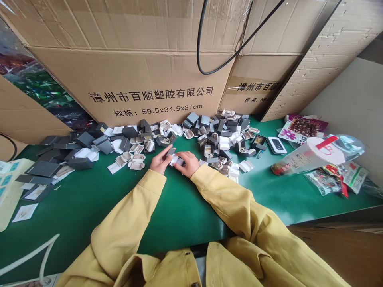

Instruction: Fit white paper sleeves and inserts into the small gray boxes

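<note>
Above the middle of the green table [167, 207], my left hand [160, 161] is closed around a small dark grey box [170, 152]. Close beside it, my right hand [189, 164] is closed, thumb and fingers pinching a small grey-and-white piece [177, 161] against or next to the box. Whether that piece is a part of the box or a separate insert, I cannot tell. Folded beige-grey card inserts [137, 161] lie just left of my left hand. Dark boxes, some standing open [208, 150], are heaped just beyond my right hand.
Dark boxes [43, 167] and white papers pile up on the left. Large cardboard cartons [155, 71] wall off the back, with a black cable [199, 48] hanging in front. On the right are a white device [277, 145], a leaning plastic drink cup [302, 157] and snack packets [305, 126].
</note>
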Action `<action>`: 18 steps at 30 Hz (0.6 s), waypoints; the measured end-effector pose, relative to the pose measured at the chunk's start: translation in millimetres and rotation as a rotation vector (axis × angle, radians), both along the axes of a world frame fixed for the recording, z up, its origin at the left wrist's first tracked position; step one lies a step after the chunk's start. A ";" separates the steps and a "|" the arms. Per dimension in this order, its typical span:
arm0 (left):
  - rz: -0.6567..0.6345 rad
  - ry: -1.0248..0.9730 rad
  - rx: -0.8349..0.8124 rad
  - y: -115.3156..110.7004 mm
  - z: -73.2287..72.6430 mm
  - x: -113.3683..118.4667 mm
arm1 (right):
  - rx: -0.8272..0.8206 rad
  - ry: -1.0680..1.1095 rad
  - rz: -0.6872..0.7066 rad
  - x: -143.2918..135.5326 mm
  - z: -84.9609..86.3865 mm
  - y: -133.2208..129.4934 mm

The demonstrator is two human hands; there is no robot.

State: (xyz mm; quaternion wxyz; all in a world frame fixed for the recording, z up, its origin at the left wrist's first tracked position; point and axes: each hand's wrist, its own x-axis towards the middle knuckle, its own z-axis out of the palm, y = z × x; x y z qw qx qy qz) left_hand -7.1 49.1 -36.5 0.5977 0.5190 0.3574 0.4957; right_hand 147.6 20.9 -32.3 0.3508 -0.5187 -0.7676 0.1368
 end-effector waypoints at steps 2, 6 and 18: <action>-0.055 0.012 0.004 0.5 -2.1 -1.4 | 0.008 -0.018 0.033 0.6 0.3 -0.3; -0.088 0.059 0.042 1.7 -7.1 -3.3 | 0.026 -0.029 0.069 0.3 -0.4 -0.4; -0.040 0.151 0.081 3.3 -5.4 -5.4 | 0.045 0.001 0.022 -5.9 2.6 -6.7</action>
